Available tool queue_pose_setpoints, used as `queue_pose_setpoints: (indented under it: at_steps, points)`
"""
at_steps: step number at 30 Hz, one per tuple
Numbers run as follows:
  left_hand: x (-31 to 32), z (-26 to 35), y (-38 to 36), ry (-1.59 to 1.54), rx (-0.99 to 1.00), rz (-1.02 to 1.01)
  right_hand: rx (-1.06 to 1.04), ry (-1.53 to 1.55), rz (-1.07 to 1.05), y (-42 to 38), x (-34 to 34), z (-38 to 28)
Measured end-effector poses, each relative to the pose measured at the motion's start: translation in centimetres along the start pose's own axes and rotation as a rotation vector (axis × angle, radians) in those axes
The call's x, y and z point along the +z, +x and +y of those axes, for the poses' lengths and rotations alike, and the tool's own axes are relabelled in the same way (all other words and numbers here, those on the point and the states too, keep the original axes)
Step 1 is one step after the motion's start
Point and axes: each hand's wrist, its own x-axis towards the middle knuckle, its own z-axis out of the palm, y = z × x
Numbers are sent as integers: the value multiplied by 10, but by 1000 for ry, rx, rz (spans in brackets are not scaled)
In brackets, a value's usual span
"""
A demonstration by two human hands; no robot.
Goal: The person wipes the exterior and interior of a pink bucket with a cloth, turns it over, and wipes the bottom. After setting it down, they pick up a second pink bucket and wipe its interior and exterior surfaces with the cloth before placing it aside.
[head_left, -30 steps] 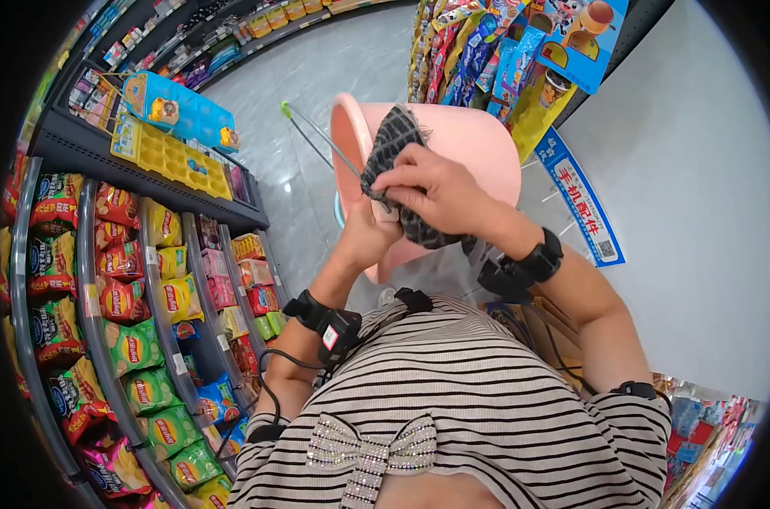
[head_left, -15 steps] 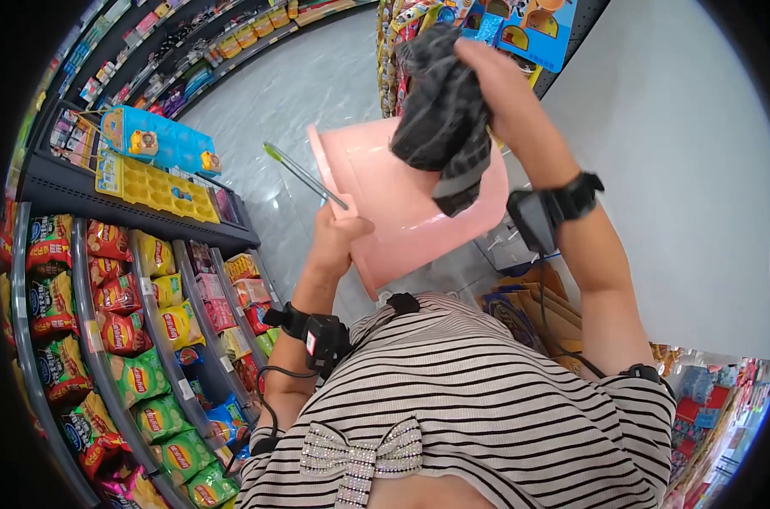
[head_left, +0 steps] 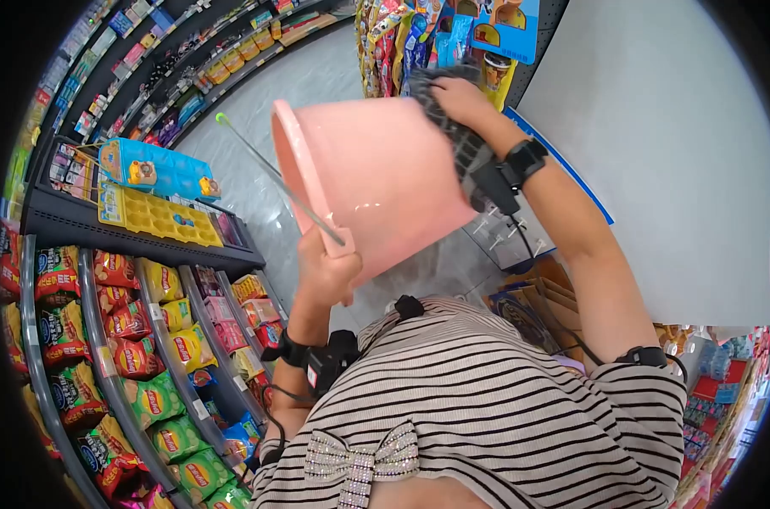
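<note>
A pink bucket (head_left: 376,178) is held up on its side in the middle of the view, its rim toward the left and its base toward the right. My left hand (head_left: 328,270) is closed on the rim by the handle mount. The thin metal handle (head_left: 275,176) with a green end sticks out to the upper left. Against the bucket's base, my right hand (head_left: 465,100) grips a dark grey checked cloth (head_left: 457,136), which hangs down beside the base.
Shelves of snack bags (head_left: 139,356) run along the left. Behind them stands a rack with blue (head_left: 169,165) and yellow trays (head_left: 160,210). Hanging packets (head_left: 393,42) are at the top, a white panel (head_left: 665,153) at the right, and cardboard (head_left: 546,297) lower right.
The bucket has turned and moved slightly left and up, showing more of its side. My right hand has lowered the cloth from above the bucket onto its base.
</note>
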Motion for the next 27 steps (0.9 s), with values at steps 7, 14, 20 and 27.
queue_pose_setpoints:
  at_steps: [7,14,20,27]
  points:
    - [-12,3,-3,-121,-81,82,321,165,66,-31,26,42]
    - [4,2,21,-356,47,188,607,326,535,-84,76,-28]
    - [21,-8,30,-145,123,170,466,576,311,-100,71,-103]
    - [0,-5,25,233,27,-129,-220,272,362,-57,2,-141]
